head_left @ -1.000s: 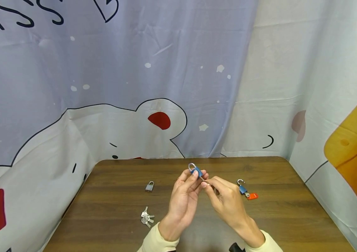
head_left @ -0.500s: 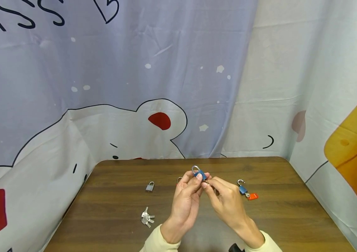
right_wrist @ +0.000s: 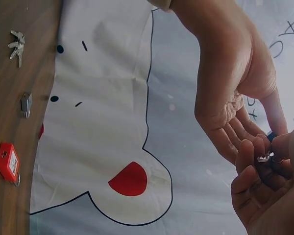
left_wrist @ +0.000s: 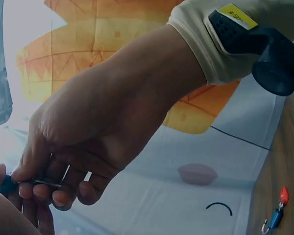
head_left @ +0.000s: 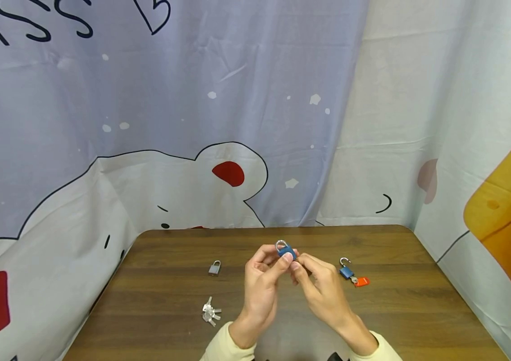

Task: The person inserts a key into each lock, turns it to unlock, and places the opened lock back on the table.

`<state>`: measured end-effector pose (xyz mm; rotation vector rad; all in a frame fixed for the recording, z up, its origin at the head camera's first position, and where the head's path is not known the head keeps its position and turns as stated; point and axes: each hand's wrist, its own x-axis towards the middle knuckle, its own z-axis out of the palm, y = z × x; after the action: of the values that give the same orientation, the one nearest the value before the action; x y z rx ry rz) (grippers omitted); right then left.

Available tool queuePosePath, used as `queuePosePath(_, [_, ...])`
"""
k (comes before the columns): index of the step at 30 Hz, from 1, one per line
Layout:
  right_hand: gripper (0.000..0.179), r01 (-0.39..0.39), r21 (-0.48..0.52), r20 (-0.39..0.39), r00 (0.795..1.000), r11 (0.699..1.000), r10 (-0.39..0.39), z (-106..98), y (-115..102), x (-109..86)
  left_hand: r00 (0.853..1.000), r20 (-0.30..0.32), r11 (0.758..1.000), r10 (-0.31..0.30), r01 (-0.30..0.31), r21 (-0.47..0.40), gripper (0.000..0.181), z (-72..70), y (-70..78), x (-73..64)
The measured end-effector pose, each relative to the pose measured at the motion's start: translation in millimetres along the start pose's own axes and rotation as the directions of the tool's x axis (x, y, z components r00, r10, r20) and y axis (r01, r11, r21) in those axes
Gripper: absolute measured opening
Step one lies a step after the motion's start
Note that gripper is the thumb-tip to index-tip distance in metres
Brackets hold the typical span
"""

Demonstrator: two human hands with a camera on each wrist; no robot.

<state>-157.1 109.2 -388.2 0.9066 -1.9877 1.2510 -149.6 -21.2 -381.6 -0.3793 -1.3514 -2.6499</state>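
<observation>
Head: held blue padlock [head_left: 286, 250], arched shackle [head_left: 280, 241]

Held padlock [head_left: 287, 252] blue; keys [head_left: 211, 312] silver; tag [head_left: 361, 282] orange-red; sleeves [head_left: 228, 345] pale yel; desk [head_left: 161, 281] brn w/ grain; cloth [head_left: 170, 90] lilac/wht, cartoon print

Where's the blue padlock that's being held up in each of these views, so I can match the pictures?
Head: blue padlock right of centre, lower half, gripped by the left hand.
Left wrist: blue padlock far left, low, mostly hidden.
Right wrist: blue padlock far right, just below middle, barely showing.
Shared landmark: wooden table.
</observation>
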Motion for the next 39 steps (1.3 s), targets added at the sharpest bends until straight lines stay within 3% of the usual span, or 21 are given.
queuePosePath(4, [0.03,-0.014,0.031,0.012,1.0,0.999,0.013,0.2,-1.9,0.0,0.999,-0.026,0.999,0.036,-0.034,0.042,0.018,-0.2,0.3,0.1])
queuePosePath(11, [0.032,-0.024,0.074,0.041,0.999,0.997,0.021,-0.3,-0.3,-2.8,0.997,-0.02,0.994,0.073,-0.071,0.081,0.019,-2.7,0.7,0.3])
queuePosePath(22, [0.033,0.026,0.099,0.036,0.999,0.995,-0.03,-0.3,2.2,-3.6,0.998,0.002,0.995,0.066,-0.066,0.074,0.02,-3.5,4.0,-0.9])
queuePosePath(33, [0.033,-0.056,0.156,0.087,0.995,0.986,0.043,-1.2,6.2,-5.9,0.998,0.008,0.994,0.06,-0.06,0.096,0.019,-4.3,4.1,-0.8])
queuePosePath(39, [0.029,-0.171,0.302,0.172,0.977,0.938,0.123,-2.9,3.1,-5.9,0.998,-0.008,0.99,0.065,-0.063,0.129,0.021,-4.7,3.4,-0.7])
